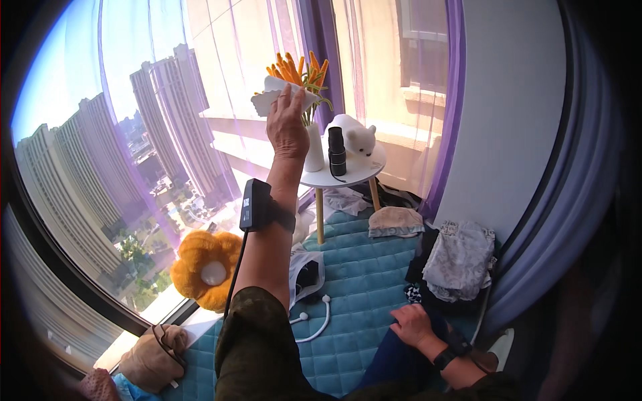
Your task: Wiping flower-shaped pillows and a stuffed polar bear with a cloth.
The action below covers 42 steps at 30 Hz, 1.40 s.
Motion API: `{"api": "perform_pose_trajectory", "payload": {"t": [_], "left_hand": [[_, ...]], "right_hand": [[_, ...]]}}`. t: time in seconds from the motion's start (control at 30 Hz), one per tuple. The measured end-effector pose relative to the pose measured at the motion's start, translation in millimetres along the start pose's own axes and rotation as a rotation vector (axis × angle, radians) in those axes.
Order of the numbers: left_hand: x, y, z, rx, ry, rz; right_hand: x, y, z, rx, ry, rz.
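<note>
My left hand [288,123] is raised and holds a folded white cloth or wipe [273,95] in its fingers. The cloth is in front of the orange artificial flowers [313,70]; whether it touches them or the window cannot be told. Those flowers stand in a white ribbed vase [314,148] on a small round white table [346,175]. On the same tabletop are a black cylindrical object [336,150] with a cord and a white plush bear [358,135]. Low at the right, my right hand [414,323] rests near my blue-clad leg, its fingers loosely bent, with nothing visible in them.
Sheer purple curtains [454,100] hang at the large window. An orange flower cushion [213,245] leans by the sill. The teal quilted mat [361,265] bears a plastic bag [313,263], a white curved cord [326,321] and folded clothes [459,260]. A brown cloth bundle [153,358] lies lower left.
</note>
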<state>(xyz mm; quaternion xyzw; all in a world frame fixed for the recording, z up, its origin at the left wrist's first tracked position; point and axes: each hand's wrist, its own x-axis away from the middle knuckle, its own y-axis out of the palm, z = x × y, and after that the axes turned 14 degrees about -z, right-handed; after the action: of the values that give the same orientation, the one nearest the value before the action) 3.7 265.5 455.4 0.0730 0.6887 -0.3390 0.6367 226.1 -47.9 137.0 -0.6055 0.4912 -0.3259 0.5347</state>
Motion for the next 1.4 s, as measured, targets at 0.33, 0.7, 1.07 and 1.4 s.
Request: {"api": "perform_pose_trajectory", "payload": {"t": [0.33, 0.7, 1.07, 1.4], "left_hand": [[-17.2, -14.1, -6.1, 0.110, -0.149, 0.309], [83.7, 27.0, 23.8, 0.365, 0.050, -0.409], [322.8, 4.7, 120.5, 1.324, -0.750, -0.921], [428.2, 3.6, 209.2, 1.516, -0.680, -1.168]], "right_hand": [[-6.6, 10.4, -0.2, -0.017, 0.011, -0.019], [-3.9, 8.1, -1.5, 0.006, 0.028, 0.025], [2.4, -1.1, 2.0, -0.120, 0.055, 0.015], [17.0, -2.2, 3.9, -0.109, -0.019, 0.161]]}}
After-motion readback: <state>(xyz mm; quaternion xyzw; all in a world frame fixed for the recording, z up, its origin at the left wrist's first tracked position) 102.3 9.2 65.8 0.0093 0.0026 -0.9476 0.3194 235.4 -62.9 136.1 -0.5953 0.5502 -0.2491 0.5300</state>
